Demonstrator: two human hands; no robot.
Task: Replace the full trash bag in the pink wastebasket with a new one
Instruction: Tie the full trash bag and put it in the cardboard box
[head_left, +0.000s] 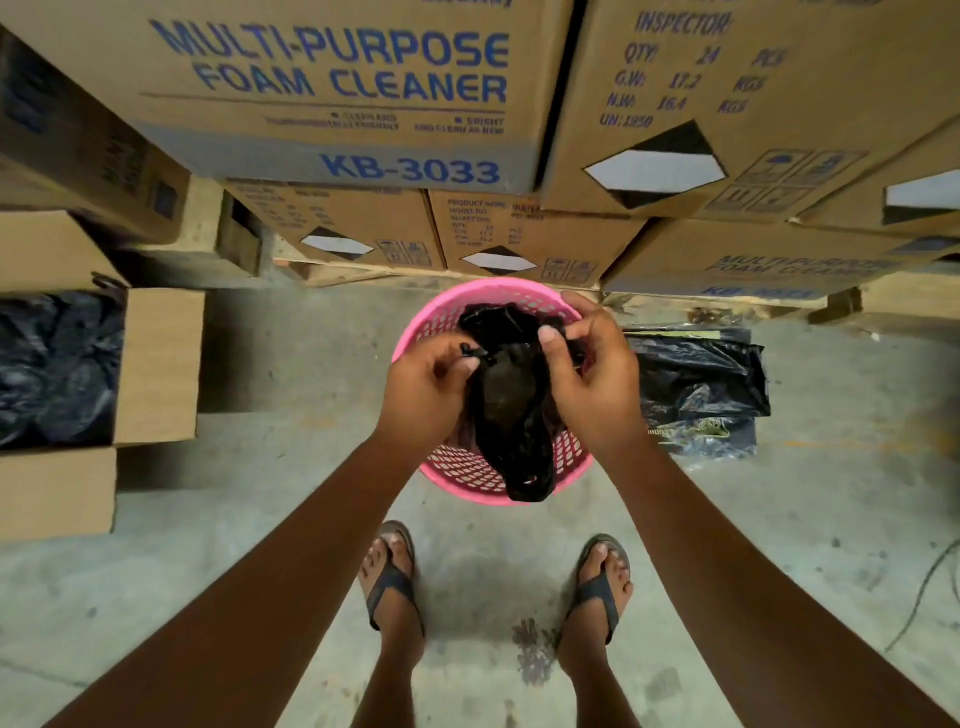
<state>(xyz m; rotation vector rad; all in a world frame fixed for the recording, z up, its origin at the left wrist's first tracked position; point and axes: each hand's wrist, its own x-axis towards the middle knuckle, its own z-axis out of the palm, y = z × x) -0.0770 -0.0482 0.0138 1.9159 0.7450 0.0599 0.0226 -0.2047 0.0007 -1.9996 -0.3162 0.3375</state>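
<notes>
Flanking the pink wastebasket (457, 480), cartons (337, 93) behind, crumpled bags (696, 384) beside; left hand (423, 392) and right hand (589, 379) pinching black bag (511, 415).

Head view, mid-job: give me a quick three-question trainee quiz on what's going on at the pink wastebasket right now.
1. True or false: both hands hold the black bag over the pink wastebasket.
2. Where does the packet of black bags lie on the floor? A) to the right of the basket B) inside the basket C) between the feet
3. Fill in: the open cardboard box at the left holds crumpled black ____.

Key
1. True: left hand and right hand each pinch the bag near its top.
2. A
3. plastic
</notes>
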